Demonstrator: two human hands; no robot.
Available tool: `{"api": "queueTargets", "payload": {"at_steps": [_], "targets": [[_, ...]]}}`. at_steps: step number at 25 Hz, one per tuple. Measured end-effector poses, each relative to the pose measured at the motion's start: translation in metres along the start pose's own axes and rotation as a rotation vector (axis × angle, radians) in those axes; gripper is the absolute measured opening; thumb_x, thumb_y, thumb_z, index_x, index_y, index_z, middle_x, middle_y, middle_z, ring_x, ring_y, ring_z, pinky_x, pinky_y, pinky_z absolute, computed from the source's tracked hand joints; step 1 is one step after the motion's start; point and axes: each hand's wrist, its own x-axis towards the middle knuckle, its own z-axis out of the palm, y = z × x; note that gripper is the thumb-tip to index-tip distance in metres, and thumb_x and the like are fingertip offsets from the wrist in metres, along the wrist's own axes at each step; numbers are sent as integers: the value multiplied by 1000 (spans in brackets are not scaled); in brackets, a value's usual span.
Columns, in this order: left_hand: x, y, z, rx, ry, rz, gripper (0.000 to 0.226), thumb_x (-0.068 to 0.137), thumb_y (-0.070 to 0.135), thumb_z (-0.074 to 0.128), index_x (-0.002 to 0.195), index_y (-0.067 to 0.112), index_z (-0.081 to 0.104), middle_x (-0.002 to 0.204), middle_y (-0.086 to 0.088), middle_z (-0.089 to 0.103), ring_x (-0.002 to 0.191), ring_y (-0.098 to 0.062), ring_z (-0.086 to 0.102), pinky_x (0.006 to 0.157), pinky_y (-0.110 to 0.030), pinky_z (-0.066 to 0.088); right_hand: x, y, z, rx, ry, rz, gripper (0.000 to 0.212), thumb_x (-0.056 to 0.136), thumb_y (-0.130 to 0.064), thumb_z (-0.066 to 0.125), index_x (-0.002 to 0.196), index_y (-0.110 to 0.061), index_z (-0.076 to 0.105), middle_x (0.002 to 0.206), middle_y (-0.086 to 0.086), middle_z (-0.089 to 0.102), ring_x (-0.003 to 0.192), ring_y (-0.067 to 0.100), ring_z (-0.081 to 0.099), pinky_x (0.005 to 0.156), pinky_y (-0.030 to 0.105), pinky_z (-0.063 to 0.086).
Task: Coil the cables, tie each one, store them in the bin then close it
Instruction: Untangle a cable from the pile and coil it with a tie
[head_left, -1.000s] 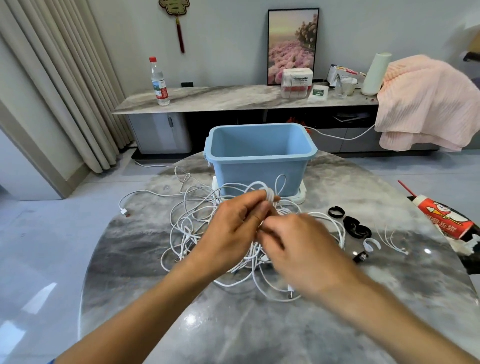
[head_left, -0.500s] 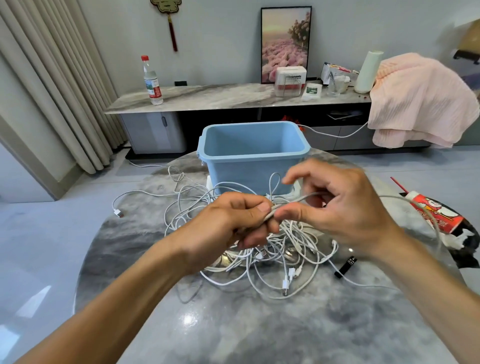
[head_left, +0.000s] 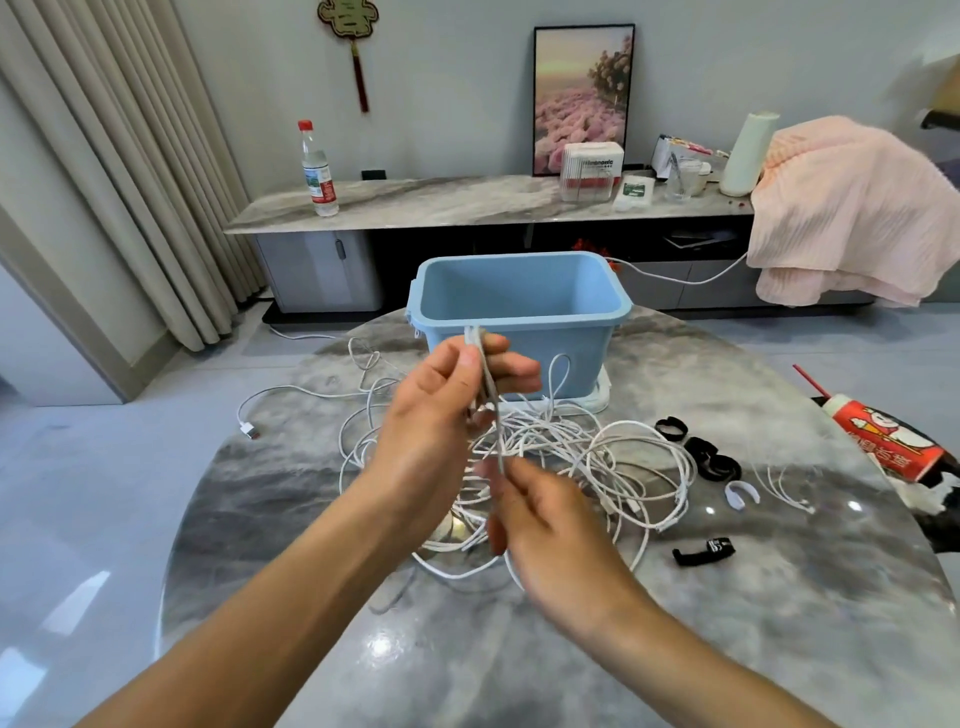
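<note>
The left hand (head_left: 436, 415) is raised above the table (head_left: 311, 519), thumb and fingers clamped on a folded run of white cable (head_left: 485, 384) whose bend shows above the thumb, while the right hand (head_left: 550, 525) sits lower and nearer, pinching the same cable where it hangs down; its fingertips are blurred. Beneath and around both hands a loose tangle of white cables (head_left: 597, 457) lies uncoiled on the marble top, one plug (head_left: 249, 430) trailing out to the left. Behind the tangle stands the blue bin (head_left: 519, 312), open, resting on a white lid (head_left: 597, 397), with black and white ties (head_left: 711, 462) lying to the right of the tangle.
</note>
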Motion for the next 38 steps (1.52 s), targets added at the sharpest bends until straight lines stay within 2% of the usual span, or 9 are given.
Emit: {"api": "queueTargets", "payload": {"at_steps": [6, 14, 18, 21, 24, 27, 30, 35, 38], "targets": [[-1, -18, -16, 627, -145, 203, 23, 102, 16, 46, 110, 6, 64, 89, -4, 72, 88, -15, 69, 83, -30, 53, 1, -39, -41, -460, -85, -193, 34, 96, -27, 58, 65, -15, 49, 55, -4, 49, 56, 14, 45, 56, 32, 33], [-9, 4, 6, 127, -461, -150, 29, 99, 17, 37, 95, 5, 63, 58, -6, 48, 56, -17, 40, 66, -28, 33, 36, -22, -107, 78, 110, -403, 10, 77, -27, 75, 86, -24, 77, 69, -6, 72, 56, 6, 57, 53, 21, 46], [-10, 0, 13, -167, -250, -85, 27, 100, 13, 35, 93, 3, 59, 65, -6, 54, 59, -18, 50, 67, -24, 46, 26, -3, -50, 285, 160, -159, 19, 97, -27, 56, 88, -23, 72, 52, -6, 53, 45, 4, 43, 47, 17, 36], [-5, -3, 8, -202, -30, -45, 28, 101, 14, 34, 98, 4, 60, 74, -5, 66, 69, -18, 63, 72, -26, 51, 13, -4, -15, -22, 95, -91, 22, 104, -26, 45, 87, -20, 58, 62, -2, 59, 55, 16, 53, 57, 35, 42], [-2, -8, 3, -60, 46, 23, 27, 104, 13, 34, 112, 5, 58, 88, -5, 73, 85, -19, 70, 80, -25, 53, 0, -16, -6, -170, -24, -27, 18, 104, -25, 40, 91, -19, 53, 79, 4, 65, 76, 24, 61, 73, 43, 49], [-2, -18, -6, 476, 21, 202, 22, 104, 13, 42, 120, 11, 58, 92, -3, 73, 92, -18, 69, 88, -29, 51, -12, -32, -12, -357, -172, -22, 35, 102, -34, 42, 71, -19, 46, 69, -2, 58, 71, 24, 55, 70, 37, 46], [-4, -13, -13, 557, -177, 120, 22, 99, 15, 45, 109, 6, 62, 81, -10, 66, 79, -17, 63, 78, -26, 50, 2, -48, -53, -597, -38, -291, 43, 95, -45, 47, 59, -21, 50, 53, -6, 43, 58, 15, 41, 60, 32, 30], [-9, 2, 2, 488, -442, -31, 26, 104, 7, 38, 108, -5, 60, 69, -8, 59, 67, -16, 50, 71, -21, 42, 31, -35, -114, -713, 149, -849, 32, 89, -43, 69, 70, -16, 71, 57, -6, 61, 52, 17, 52, 50, 34, 45], [-11, 3, 4, 386, -521, -120, 28, 100, 11, 38, 114, -1, 60, 77, -12, 64, 74, -23, 55, 77, -28, 44, 34, -33, -119, -621, 191, -945, 31, 88, -37, 73, 69, -13, 73, 58, -12, 53, 53, 13, 46, 52, 32, 44]]}}
